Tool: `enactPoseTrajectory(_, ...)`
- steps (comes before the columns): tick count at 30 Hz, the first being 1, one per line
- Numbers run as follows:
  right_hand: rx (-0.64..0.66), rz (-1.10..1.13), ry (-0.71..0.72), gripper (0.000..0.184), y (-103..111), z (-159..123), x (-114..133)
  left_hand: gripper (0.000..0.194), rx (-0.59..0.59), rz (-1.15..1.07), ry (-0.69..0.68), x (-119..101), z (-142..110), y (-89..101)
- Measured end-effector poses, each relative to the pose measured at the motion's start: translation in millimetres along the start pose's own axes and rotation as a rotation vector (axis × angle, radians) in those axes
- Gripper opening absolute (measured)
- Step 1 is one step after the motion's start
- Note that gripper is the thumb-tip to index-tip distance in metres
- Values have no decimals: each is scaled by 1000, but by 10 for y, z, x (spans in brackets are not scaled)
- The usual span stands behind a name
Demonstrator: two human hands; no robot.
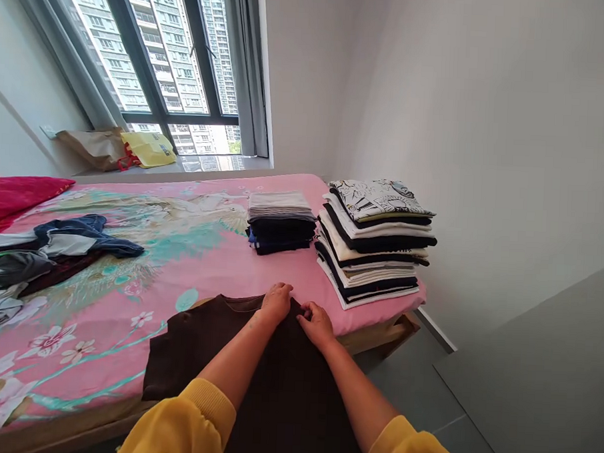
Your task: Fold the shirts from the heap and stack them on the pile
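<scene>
A dark brown T-shirt (295,380) lies partly on the bed's front edge and hangs down toward me. Its neckline points away from me, and one sleeve spreads to the left. My left hand (277,303) is closed on the shirt beside the collar, at the shoulder. Close by on the right, my right hand (318,324) pinches the shirt's right shoulder edge between thumb and fingers. My forearms, in yellow sleeves, cover part of the cloth.
A tall stack of folded clothes (376,246) stands at the bed's right corner, with a shorter folded stack (282,222) beside it. Loose clothes (55,252) lie at left on the pink floral sheet (200,262). Bags (148,149) sit on the windowsill; a wall borders the right.
</scene>
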State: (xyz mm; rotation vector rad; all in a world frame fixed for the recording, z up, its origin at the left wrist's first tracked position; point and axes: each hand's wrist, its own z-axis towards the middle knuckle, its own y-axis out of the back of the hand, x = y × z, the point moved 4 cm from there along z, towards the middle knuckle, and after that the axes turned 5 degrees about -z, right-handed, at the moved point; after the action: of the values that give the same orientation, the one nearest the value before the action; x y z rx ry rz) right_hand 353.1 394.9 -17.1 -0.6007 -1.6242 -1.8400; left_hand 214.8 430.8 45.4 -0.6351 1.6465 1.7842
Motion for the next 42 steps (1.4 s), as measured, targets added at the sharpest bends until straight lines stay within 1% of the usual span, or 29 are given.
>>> enactPoseTrajectory(2,-8,38,9,23,-10,15,-19,36,-40,-25,81,150,-22,17)
enactPoseTrajectory(4,-10,69,27,16,-18,30,-30,38,-105,-67,166,305,-128,62)
enactPoseTrajectory(6,-2,91,40,7,-18,31,-32,36,-190,-127,259,449,-300,118)
enactPoseTrajectory(9,3,118,53,8,29,-34,9,32,-308,-226,379,601,-620,186)
enactPoseTrajectory(11,-28,153,88,11,112,-145,78,33,-352,-274,414,648,-822,219)
enactPoseTrajectory(12,-56,175,117,12,166,-224,120,35,-361,-297,411,658,-908,235)
enactPoseTrajectory(14,-116,209,183,12,276,-414,190,41,-375,-363,367,661,-1046,274)
enactPoseTrajectory(16,-159,209,218,12,356,-619,197,38,-398,-496,332,671,-1153,323)
enactPoseTrajectory(17,-177,205,209,12,380,-715,164,34,-407,-593,346,687,-1201,343)
enactPoseTrajectory(19,-218,220,133,15,400,-878,32,24,-412,-777,419,719,-1295,374)
enactPoseTrajectory(21,-252,267,18,19,396,-994,-136,23,-355,-971,500,712,-1383,381)
enactPoseTrajectory(22,-263,292,-29,21,393,-1034,-205,24,-293,-1067,526,683,-1422,376)
enactPoseTrajectory(23,-270,314,-60,23,397,-1062,-251,25,-208,-1162,550,640,-1457,365)
enactPoseTrajectory(25,-281,340,-78,24,433,-1087,-271,25,8,-1315,599,525,-1513,335)
enactPoseTrajectory(26,-294,351,-74,24,468,-1090,-252,23,94,-1342,602,467,-1524,336)
enactPoseTrajectory(27,-309,364,-70,24,510,-1093,-223,21,137,-1360,590,419,-1516,353)
enactPoseTrajectory(28,-330,382,-70,24,556,-1097,-192,19,141,-1385,562,380,-1487,385)
enactPoseTrajectory(29,-350,405,-72,23,599,-1107,-166,17,112,-1425,522,349,-1439,429)
enactPoseTrajectory(32,-390,477,-95,22,675,-1173,-153,18,-24,-1578,395,277,-1244,577)
enactPoseTrajectory(33,-390,499,-107,22,676,-1203,-172,20,-44,-1606,362,251,-1181,612)
enactPoseTrajectory(35,-386,533,-130,22,660,-1262,-225,25,-42,-1613,312,193,-1083,645)
enactPoseTrajectory(37,-381,555,-144,22,650,-1295,-267,26,27,-1565,328,137,-1043,617)
enactPoseTrajectory(39,-373,566,-135,24,676,-1281,-266,22,133,-1462,410,107,-1066,550)
enactPoseTrajectory(41,-341,560,-112,24,730,-1209,-211,19,219,-1359,484,105,-1126,498)
enactPoseTrajectory(42,-316,543,-91,24,761,-1152,-163,20,248,-1330,500,108,-1159,488)
